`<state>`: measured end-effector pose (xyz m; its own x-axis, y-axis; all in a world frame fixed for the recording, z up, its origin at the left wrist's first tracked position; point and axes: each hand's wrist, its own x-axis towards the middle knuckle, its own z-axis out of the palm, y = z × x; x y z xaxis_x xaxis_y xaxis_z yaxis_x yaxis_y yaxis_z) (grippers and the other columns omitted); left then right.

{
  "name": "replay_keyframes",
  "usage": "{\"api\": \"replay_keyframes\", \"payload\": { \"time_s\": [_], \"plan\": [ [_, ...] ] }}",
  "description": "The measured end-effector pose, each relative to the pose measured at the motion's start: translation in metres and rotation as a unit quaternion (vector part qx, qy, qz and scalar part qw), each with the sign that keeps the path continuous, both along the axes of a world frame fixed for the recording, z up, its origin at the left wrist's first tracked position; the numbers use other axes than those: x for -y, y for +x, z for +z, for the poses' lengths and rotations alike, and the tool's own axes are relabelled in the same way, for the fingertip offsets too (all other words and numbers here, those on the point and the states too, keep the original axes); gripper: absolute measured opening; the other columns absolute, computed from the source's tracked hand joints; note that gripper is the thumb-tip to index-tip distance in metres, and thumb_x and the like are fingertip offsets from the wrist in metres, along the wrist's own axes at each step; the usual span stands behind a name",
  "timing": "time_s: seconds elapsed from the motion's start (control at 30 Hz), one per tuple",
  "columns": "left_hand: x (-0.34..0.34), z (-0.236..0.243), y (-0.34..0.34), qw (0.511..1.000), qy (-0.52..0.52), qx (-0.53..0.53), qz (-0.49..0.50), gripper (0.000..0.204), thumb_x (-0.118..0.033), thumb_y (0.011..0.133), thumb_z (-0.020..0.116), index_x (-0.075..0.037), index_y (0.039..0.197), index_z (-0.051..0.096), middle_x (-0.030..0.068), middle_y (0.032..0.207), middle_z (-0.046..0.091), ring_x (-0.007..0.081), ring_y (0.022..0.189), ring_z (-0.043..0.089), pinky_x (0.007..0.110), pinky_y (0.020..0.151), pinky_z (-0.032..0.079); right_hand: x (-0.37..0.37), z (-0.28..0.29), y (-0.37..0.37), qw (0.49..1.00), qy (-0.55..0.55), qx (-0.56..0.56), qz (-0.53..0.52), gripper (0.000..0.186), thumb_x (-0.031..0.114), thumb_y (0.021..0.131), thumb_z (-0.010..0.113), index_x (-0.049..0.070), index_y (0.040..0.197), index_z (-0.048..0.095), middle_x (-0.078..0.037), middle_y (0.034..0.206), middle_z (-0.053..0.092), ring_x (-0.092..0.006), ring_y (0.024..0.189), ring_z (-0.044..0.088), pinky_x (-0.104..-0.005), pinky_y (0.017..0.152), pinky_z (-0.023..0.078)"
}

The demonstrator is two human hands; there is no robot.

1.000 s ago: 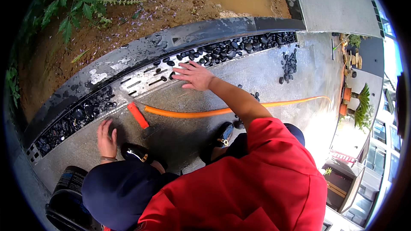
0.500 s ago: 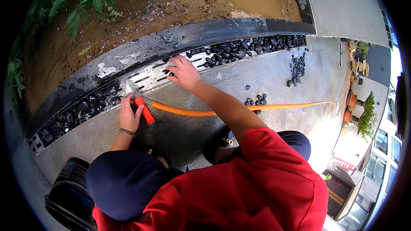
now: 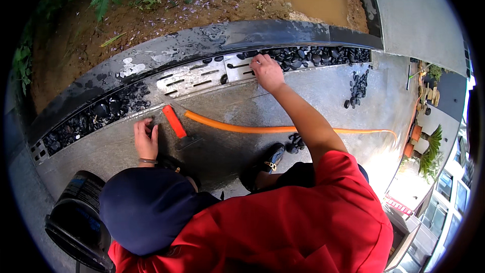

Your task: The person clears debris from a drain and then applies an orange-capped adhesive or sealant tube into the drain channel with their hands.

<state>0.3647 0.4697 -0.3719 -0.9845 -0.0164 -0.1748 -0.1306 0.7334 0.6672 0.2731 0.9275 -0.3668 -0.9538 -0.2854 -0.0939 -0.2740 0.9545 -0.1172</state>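
Note:
My right hand (image 3: 268, 73) reaches down to the slotted metal drain cover (image 3: 194, 78), its fingers bunched at the edge of the black pebbles (image 3: 303, 56). What the fingertips grip, if anything, is hidden. Over the wet paving at the left hovers my left hand (image 3: 146, 141), thumb apart from its bent fingers. A dark patch shows in that gap, too unclear to name. Just right of it lies a red-handled tool (image 3: 174, 121) with a flat dark end. Beside the tool, an orange hose (image 3: 227, 127) lies with its open end toward the drain cover.
More black pebbles fill the channel's left part (image 3: 103, 114); loose ones (image 3: 358, 88) lie on the paving at right. A dark stone kerb (image 3: 202, 38) borders muddy soil (image 3: 166, 15). A black bucket (image 3: 76, 222) is at lower left; potted plants (image 3: 429, 151) stand far right.
My right hand has moved right along the drain cover to the pebbles. My left hand has drawn back from the red-handled tool and the channel. Several scattered pebbles now sit on the cover.

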Motion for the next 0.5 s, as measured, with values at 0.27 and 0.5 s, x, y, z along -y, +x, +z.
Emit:
{"api": "replay_keyframes", "payload": {
  "time_s": [0.27,0.5],
  "plan": [
    [-0.044,0.017,-0.014,0.986,-0.028,0.129,-0.106,0.031,-0.029,0.077,0.082,-0.008,0.088,0.061,0.005,0.072,0.068,0.0231,0.063,0.067,0.035,0.056,0.05,0.084,-0.019,-0.023,0.964,-0.084,0.244,-0.069,0.026,0.031,0.081,0.075,0.011,0.095,0.067,-0.011,0.098,0.067,-0.0313,0.097,0.065,-0.0415,0.083,0.053],
    [-0.018,-0.029,0.005,0.976,0.17,0.127,0.037,0.017,-0.006,0.082,0.078,-0.004,0.088,0.062,0.0001,0.072,0.066,0.0072,0.065,0.06,0.024,0.06,0.047,0.083,-0.028,-0.032,0.959,-0.062,0.275,-0.031,0.026,0.016,0.073,0.073,0.007,0.097,0.068,-0.018,0.099,0.068,-0.0329,0.1,0.065,-0.0413,0.089,0.053]
  ]
}}
